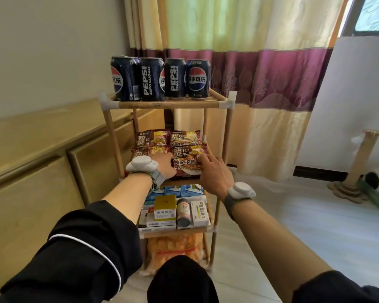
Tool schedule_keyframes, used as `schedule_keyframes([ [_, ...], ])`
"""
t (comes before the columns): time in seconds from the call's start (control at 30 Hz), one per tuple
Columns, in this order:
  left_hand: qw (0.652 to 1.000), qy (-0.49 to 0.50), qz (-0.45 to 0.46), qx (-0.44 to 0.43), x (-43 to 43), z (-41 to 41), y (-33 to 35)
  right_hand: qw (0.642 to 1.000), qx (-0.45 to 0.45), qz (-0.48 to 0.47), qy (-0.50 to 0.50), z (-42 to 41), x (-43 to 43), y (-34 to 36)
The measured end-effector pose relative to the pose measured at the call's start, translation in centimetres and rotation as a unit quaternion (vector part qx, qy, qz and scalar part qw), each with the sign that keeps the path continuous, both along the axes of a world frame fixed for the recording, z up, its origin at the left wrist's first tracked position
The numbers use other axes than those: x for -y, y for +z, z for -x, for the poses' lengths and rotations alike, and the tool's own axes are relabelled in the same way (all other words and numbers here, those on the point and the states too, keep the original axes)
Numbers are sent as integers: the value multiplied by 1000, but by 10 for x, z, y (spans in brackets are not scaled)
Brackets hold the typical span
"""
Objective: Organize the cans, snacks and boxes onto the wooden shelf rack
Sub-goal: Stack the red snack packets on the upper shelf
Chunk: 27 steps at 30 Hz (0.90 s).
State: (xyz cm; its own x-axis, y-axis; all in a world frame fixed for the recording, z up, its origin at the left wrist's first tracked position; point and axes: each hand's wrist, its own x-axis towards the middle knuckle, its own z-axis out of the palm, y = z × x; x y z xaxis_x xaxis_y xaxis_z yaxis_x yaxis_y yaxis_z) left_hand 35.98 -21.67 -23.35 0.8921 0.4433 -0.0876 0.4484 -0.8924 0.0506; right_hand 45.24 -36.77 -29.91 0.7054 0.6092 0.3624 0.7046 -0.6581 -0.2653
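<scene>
Reaching into the pale wooden four-tier shelf rack (166, 104), both hands meet at the front-right brown plastic noodle packet (187, 160) on its second tier: the right hand (212, 171) rests spread fingers on the packet's right edge, the left hand (164, 166) touches its left edge (fingers hidden, grip unclear). Four black Pepsi cans (175, 78) stand on the rack's top tier, small white and yellow boxes (164, 212) on its third
</scene>
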Motion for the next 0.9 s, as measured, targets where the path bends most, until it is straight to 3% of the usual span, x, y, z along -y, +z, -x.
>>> schedule_keyframes([
  [0.2, 989, -93, 30, 109, 68, -12, -26, 999, 20, 20, -33, 13, 92, -16],
  [0.47, 965, -260, 41, 20, 216, -69, -90, 969, -54, 93, -223, 20, 277, -65],
  [0.7, 916, -397, 56, -36, 377, -100, -126, 889, -129, 138, -417, 54, 452, -88],
  [0.9, 882, -466, 43, -52, 460, -115, -163, 822, -184, 142, -520, 75, 529, -116],
])
